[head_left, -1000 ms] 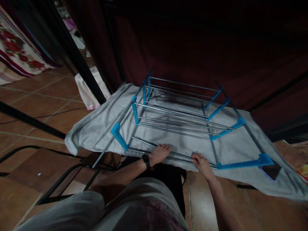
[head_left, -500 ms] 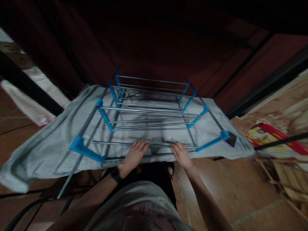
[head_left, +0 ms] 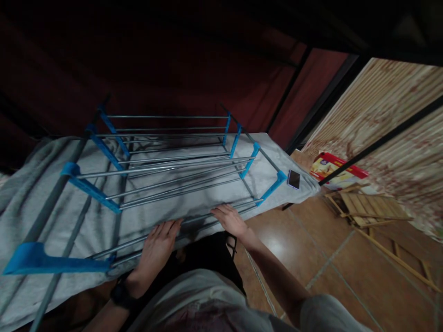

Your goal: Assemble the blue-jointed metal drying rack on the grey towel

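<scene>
A rack of grey metal tubes with blue plastic brackets, a shoe rack by its look, lies on a grey cloth (head_left: 207, 196). Along its near side, my left hand (head_left: 159, 244) has its fingers curled over a metal tube (head_left: 196, 220). Farther right, my right hand (head_left: 230, 220) grips the same tube. The tube's left end lies near the big blue bracket (head_left: 65, 263) and looks free of it. Its right end reaches the blue bracket (head_left: 272, 188) on the right; whether it sits inside, I cannot tell. Palms and thumbs are mostly hidden.
A phone (head_left: 294, 179) lies at the cloth's right end. Beyond it are a red and yellow box (head_left: 337, 169) and a folded wooden chair or rack (head_left: 375, 205) on the tiled floor (head_left: 308, 249). A dark pole (head_left: 384, 137) slants across the right.
The view has swung right, so the rack appears farther left and more of the right-hand floor shows. Both hands stay on the tube.
</scene>
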`<state>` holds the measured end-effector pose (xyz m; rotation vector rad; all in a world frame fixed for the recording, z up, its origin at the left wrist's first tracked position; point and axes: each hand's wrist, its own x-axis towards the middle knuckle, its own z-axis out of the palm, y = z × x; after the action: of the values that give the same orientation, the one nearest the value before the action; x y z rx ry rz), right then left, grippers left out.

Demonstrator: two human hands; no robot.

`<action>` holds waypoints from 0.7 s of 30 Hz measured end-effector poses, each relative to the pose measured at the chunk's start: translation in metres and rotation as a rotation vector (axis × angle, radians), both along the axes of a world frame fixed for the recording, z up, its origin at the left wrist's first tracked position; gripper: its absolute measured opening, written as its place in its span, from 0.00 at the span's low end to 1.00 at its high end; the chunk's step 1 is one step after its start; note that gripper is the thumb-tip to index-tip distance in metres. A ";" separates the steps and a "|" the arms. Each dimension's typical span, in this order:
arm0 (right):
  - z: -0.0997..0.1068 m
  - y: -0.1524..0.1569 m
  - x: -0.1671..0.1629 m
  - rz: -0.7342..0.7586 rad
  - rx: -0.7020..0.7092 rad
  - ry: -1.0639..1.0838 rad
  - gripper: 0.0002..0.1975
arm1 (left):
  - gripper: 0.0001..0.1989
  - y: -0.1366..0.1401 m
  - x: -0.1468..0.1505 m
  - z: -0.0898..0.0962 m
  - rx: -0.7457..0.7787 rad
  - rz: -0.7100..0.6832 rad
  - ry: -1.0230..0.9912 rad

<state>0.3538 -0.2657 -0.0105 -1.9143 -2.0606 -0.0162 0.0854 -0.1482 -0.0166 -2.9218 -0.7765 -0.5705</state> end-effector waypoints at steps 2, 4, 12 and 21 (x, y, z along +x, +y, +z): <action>0.000 0.001 0.004 -0.006 -0.008 0.014 0.15 | 0.23 0.003 -0.001 0.000 0.001 0.000 0.012; -0.001 0.001 0.007 -0.012 -0.014 0.020 0.15 | 0.24 0.004 0.000 0.001 0.002 -0.013 0.018; 0.001 -0.001 0.013 -0.014 -0.019 0.013 0.15 | 0.24 0.002 0.010 0.004 0.007 -0.021 0.028; 0.005 -0.001 0.014 -0.006 0.010 -0.033 0.15 | 0.24 0.003 0.009 0.002 -0.025 -0.029 -0.012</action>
<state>0.3673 -0.2669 -0.0060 -1.9268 -2.0723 -0.0600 0.0944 -0.1452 -0.0145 -2.9604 -0.7488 -0.5850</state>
